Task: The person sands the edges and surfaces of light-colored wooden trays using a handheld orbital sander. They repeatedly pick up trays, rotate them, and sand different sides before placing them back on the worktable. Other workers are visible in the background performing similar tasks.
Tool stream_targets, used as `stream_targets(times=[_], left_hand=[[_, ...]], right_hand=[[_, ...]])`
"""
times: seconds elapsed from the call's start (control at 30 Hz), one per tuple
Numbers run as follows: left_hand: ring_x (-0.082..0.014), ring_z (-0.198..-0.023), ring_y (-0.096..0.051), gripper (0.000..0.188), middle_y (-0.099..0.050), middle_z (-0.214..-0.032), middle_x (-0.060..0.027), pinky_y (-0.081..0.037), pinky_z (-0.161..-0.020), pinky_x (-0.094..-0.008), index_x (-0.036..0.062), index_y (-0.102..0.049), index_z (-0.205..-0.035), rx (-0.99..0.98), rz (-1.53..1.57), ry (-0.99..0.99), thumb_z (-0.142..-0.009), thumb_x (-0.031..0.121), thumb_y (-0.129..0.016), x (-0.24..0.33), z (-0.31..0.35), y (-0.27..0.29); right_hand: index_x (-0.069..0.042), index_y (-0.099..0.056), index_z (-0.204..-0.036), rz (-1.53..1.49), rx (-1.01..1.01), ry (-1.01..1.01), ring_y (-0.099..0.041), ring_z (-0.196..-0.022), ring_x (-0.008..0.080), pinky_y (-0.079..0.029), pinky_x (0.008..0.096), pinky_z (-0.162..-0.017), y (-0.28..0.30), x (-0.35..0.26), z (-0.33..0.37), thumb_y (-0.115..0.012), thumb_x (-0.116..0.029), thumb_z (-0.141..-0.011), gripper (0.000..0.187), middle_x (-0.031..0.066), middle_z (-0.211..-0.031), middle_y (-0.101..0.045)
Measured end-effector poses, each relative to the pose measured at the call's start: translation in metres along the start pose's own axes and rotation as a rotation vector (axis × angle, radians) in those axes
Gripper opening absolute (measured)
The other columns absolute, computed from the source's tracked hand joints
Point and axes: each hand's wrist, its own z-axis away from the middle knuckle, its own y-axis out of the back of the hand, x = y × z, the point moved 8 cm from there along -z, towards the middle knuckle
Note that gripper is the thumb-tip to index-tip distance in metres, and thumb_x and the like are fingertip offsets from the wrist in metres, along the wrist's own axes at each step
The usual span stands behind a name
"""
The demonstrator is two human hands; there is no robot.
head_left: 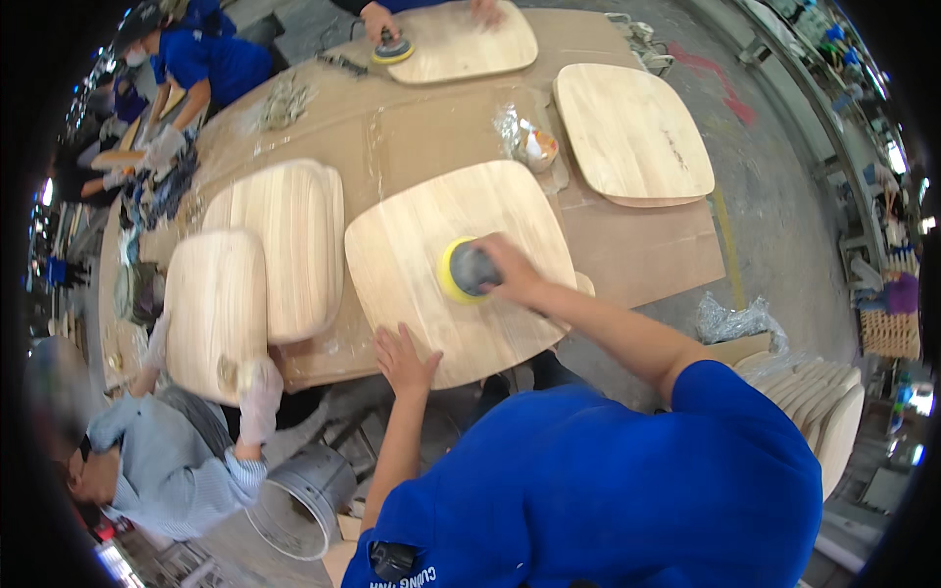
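A pale wooden panel [412, 245] with rounded corners lies flat on the cardboard-covered table in front of me. My right hand [512, 270] is closed over a round sander [474, 268], dark grey on top with a yellow pad, which rests on the panel right of its middle. That hand is slightly blurred. Near the panel's front left edge, my left hand [405, 359] lies flat with its fingers spread, touching the wood and holding nothing.
Stacked panels [284, 235] stand to the left, where a co-worker's gloved hand [260, 397] touches another panel [216, 304]. More panels [632, 127] lie far right. A plastic-wrapped bundle [537, 147] sits behind mine. A bucket [304, 500] stands below the table. Across it, someone sands a panel [470, 44].
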Motion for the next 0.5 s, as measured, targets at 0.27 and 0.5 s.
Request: stream_targets(times=[0.27, 0.5], left_hand=[[-0.0432, -0.142, -0.017, 0.076, -0.019, -0.156, -0.0197, -0.016, -0.107, -0.0686, 0.0191, -0.041, -0.143, 0.067, -0.058, -0.596, -0.079, 0.054, -0.063, 0.11, 0.04, -0.052], [-0.0419, -0.142, -0.018, 0.072, -0.021, -0.156, -0.0172, -0.016, -0.112, -0.0598, 0.019, -0.038, -0.145, 0.047, -0.023, -0.415, -0.084, 0.05, -0.059, 0.052, 0.035, -0.03]], right_hand=[[-0.011, -0.046, -0.123, -0.092, 0.175, 0.402, -0.048, -0.114, 0.0401, -0.042, 0.0432, -0.098, -0.037, -0.096, -0.071, -0.082, -0.012, -0.064, 0.07, 0.018, -0.124, -0.045], [-0.011, -0.044, -0.131, 0.168, -0.067, 0.105, -0.053, -0.111, 0.037, -0.046, 0.0431, -0.095, 0.019, -0.003, -0.033, -0.08, -0.008, -0.063, 0.077, 0.0158, -0.123, -0.049]])
